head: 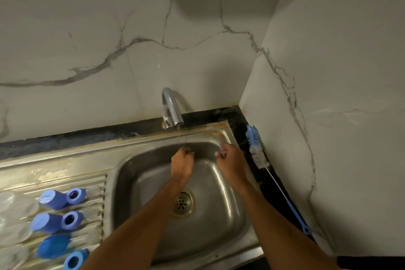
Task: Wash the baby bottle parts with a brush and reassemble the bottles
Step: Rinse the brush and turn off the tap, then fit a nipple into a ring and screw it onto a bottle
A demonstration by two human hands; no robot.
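My left hand (183, 160) is over the steel sink (238, 215), its curled fingertips right under the thin stream of water from the tap (172, 107). My right hand (230, 158) hovers beside it near the sink's back right corner, fingers curled too. Whether either hand holds a small clear part is hidden. The bottle brush (255, 149), with blue and white bristles and a long blue handle, lies on the dark counter strip to the right, apart from my hands. Blue caps (53, 199) and blue rings (70, 219) lie on the drainboard at the left.
Clear bottles (15, 210), blurred, lie at the far left of the ribbed drainboard (65, 173). The drain (182, 203) sits mid-basin between my forearms. Marble-patterned walls close in behind the tap and on the right.
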